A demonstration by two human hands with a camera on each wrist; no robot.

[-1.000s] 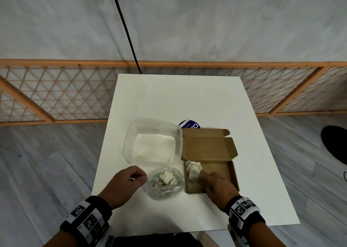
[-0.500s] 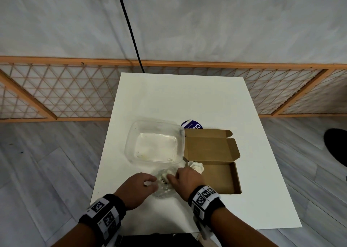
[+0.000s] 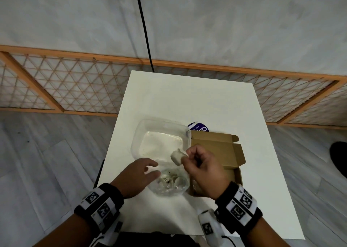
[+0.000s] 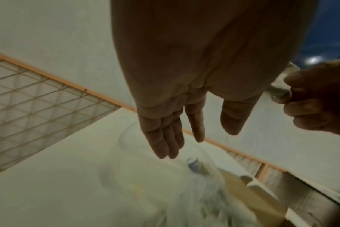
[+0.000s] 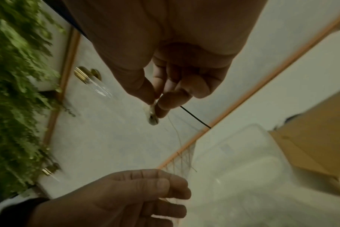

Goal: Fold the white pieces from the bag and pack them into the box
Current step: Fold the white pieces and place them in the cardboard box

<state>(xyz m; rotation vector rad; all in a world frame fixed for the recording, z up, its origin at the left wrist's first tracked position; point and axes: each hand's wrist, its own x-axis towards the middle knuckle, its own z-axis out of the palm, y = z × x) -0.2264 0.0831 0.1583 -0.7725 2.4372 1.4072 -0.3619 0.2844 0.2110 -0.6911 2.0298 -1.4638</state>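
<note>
My right hand [image 3: 189, 157] is raised above the table and pinches a white piece [image 3: 176, 157] between thumb and fingertips; the same piece [image 5: 152, 113] shows small in the right wrist view. Below it lies the clear plastic bag [image 3: 171, 182] with more white pieces inside. My left hand [image 3: 150, 170] hovers at the bag's left edge, fingers straight and relaxed [image 4: 165, 138], holding nothing. The open cardboard box [image 3: 237, 177] lies right of the bag, mostly hidden by my right hand; its lid flap [image 3: 219, 150] lies open behind.
A clear plastic tub [image 3: 161, 141] stands just behind the bag, touching the box lid. A blue round label [image 3: 199, 128] peeks out behind the tub. The white table [image 3: 187, 96] has bare surface at the back; a wooden lattice fence [image 3: 75, 88] runs beyond it.
My right hand went from the box to the bag, then lifted a white piece out and up. My left hand loosened its curl at the bag's left edge and now holds nothing.
</note>
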